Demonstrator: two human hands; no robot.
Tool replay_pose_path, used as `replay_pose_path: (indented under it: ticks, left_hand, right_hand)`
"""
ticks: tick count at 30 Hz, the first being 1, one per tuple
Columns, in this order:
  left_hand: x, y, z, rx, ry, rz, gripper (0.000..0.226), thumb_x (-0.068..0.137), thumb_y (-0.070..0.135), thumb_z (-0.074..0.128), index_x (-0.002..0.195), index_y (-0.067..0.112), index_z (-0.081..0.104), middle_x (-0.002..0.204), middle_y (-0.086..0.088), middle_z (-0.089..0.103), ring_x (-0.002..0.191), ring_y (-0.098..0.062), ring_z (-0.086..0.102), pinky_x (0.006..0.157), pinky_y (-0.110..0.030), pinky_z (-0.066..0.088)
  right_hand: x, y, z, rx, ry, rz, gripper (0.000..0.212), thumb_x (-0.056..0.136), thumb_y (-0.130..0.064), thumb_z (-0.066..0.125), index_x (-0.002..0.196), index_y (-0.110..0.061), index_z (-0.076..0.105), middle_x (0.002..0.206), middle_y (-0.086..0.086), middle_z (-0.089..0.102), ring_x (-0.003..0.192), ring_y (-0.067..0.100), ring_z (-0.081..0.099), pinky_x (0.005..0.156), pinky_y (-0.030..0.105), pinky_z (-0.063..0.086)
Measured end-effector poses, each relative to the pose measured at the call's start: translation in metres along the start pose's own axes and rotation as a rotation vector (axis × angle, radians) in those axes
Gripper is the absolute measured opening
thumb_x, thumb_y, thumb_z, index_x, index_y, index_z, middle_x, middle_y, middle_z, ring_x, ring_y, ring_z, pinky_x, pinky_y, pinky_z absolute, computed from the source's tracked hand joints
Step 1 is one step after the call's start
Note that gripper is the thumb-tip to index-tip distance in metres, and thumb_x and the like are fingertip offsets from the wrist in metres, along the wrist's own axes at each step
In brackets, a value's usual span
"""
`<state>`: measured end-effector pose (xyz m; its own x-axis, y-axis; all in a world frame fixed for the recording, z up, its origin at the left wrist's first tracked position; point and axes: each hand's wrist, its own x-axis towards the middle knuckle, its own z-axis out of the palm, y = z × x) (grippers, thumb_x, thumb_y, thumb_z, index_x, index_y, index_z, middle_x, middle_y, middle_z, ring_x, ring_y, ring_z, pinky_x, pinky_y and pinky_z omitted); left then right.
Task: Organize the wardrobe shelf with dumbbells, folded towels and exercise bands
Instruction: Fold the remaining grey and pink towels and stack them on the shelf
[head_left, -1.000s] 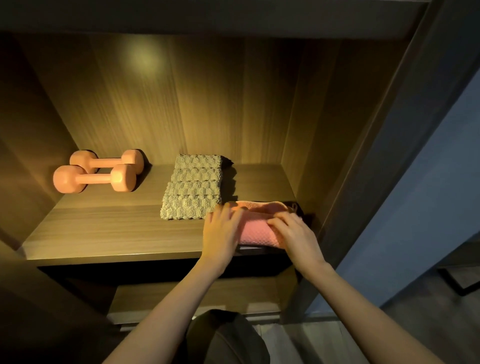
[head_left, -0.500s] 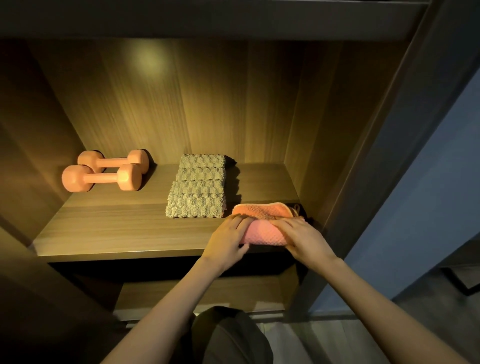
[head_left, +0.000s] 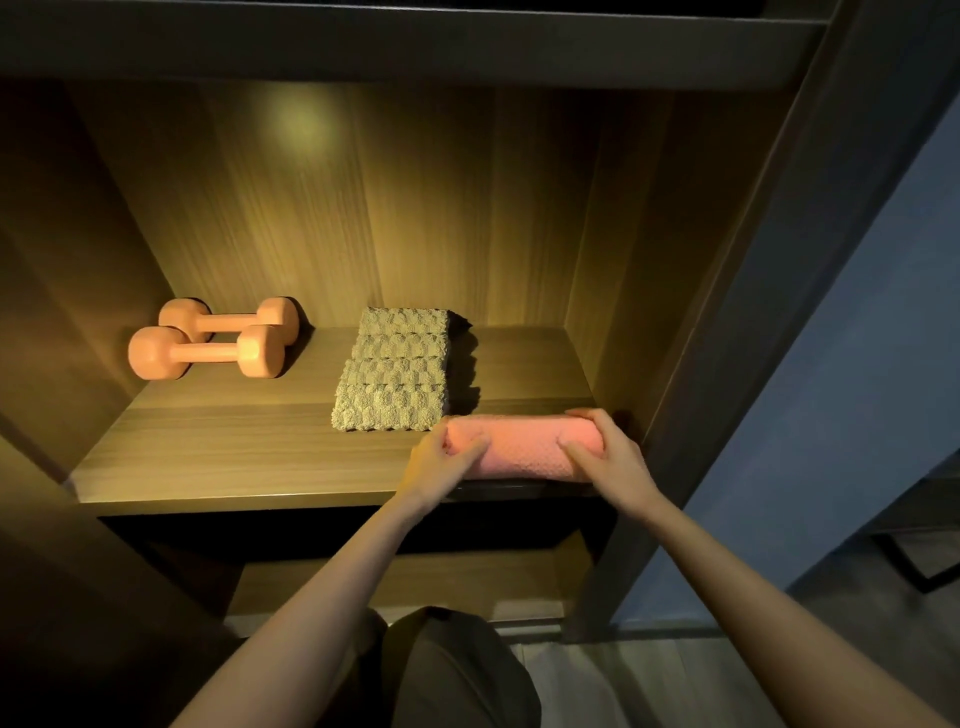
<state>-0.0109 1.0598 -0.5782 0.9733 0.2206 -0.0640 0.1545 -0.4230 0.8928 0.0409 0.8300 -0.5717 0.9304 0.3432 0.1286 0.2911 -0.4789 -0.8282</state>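
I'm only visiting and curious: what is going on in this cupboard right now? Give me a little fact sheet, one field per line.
place: wooden wardrobe shelf
left hand: grips the left end of the pink towel
right hand: grips the pink towel's right end
pink towel: rolled, lying at the shelf's front right
beige towel: folded, mid-shelf, just behind and left of the pink towel
dumbbells: two, orange, side by side at the back left
exercise bands: none visible
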Motion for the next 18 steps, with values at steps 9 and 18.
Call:
replay_pose_path:
  ticks: [9, 18]
  left_hand:
    - [0.016, 0.007, 0.029, 0.311, 0.302, -0.168, 0.076, 0.088, 0.063, 0.048, 0.136, 0.004, 0.044, 0.131, -0.019, 0.053, 0.123, -0.036, 0.045, 0.100, -0.041, 0.037]
    - [0.010, 0.012, 0.028, 0.088, 0.313, -0.103, 0.037, 0.090, 0.035, 0.062, 0.110, 0.005, 0.054, 0.097, -0.006, 0.061, 0.099, -0.028, 0.060, 0.078, -0.029, 0.044]
  right_hand:
    - [0.022, -0.004, 0.029, -0.091, 0.184, 0.422, 0.042, 0.094, -0.040, 0.054, 0.123, -0.011, 0.048, 0.120, 0.011, 0.057, 0.115, 0.032, 0.052, 0.098, 0.047, 0.044]
    - [0.035, -0.013, 0.027, 0.022, 0.216, 0.546, 0.051, 0.086, -0.029, 0.068, 0.130, -0.012, 0.048, 0.125, 0.012, 0.056, 0.114, 0.031, 0.054, 0.095, 0.038, 0.045]
